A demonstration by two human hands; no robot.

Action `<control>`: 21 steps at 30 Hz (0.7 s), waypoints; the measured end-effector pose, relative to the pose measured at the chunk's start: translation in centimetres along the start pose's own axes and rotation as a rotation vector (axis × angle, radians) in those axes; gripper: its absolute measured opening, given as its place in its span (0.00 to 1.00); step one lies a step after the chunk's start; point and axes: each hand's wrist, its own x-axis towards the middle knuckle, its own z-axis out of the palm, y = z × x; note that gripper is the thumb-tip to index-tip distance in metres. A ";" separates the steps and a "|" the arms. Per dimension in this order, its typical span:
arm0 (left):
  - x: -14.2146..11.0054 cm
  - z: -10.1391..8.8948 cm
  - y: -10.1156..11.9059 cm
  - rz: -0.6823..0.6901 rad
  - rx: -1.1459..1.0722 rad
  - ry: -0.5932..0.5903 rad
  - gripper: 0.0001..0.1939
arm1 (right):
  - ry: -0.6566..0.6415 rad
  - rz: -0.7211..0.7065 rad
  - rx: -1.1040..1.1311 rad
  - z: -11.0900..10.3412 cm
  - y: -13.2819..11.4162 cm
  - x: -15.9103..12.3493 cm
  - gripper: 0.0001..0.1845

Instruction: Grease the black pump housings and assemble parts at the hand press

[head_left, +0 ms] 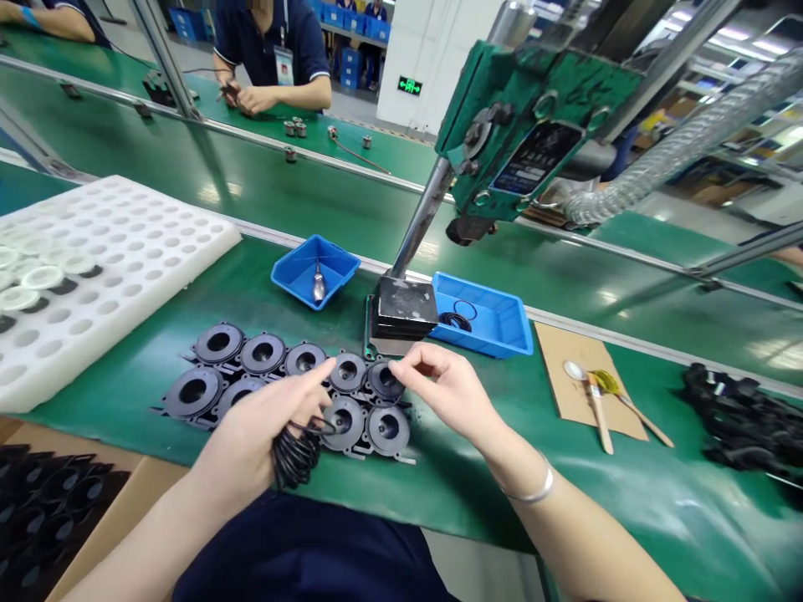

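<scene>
Navy garment (314, 556) closest; L hand (254, 426) curled round black rings (294, 458), best bunched tidily; R hand (448, 385) by dk housing (381, 383), can't tell if pinched: light, level touch advised.

Green bench (683, 535) spanning 9 to 3 o'clock before me; white pillar (427, 46) with lit green sign (411, 85), my 12 o'clock; blue bins (352, 22) beyond grey floor (348, 104), 11 o'clock; strip lights (769, 48) above racks (703, 100), 2 o'clock.
</scene>
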 end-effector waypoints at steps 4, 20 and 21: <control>1.4 0.4 -0.2 0.158 0.184 0.007 0.21 | 0.036 -0.043 -0.300 -0.9 2.1 0.7 0.14; 3.9 3.1 0.5 0.466 0.507 -0.423 0.25 | -0.169 -0.581 -0.801 -2.5 3.2 1.6 0.17; 3.9 3.2 0.5 0.472 0.513 -0.421 0.25 | -0.204 -0.631 -0.873 -2.8 3.0 1.7 0.18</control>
